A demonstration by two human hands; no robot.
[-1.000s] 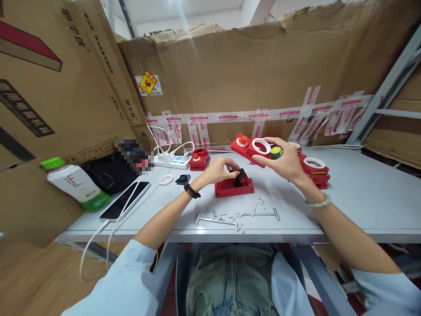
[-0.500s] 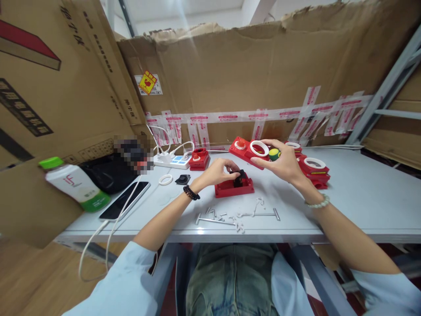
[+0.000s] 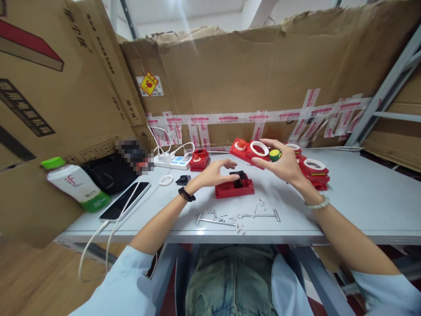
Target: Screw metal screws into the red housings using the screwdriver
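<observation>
The grey tabletop (image 3: 362, 197) carries everything, walled in by cardboard (image 3: 230, 74) from nine to three o'clock. A drink bottle (image 3: 74, 183) lies at nine o'clock beside a phone (image 3: 125, 199) on its cable. At centre sits an open red box (image 3: 234, 186) holding a black block (image 3: 239, 177); the left hand (image 3: 213, 173) hovers over it with fingers loosely spread, gripping nothing. At one o'clock the right hand (image 3: 284, 162) holds a long red cover (image 3: 255, 151) fitted with a white ring (image 3: 259, 148) and a yellow-green button (image 3: 275, 154). The cover looks like stiff, light plastic, best held by its long edges. Small screws and metal keys (image 3: 230, 217) lie loose at six o'clock
</observation>
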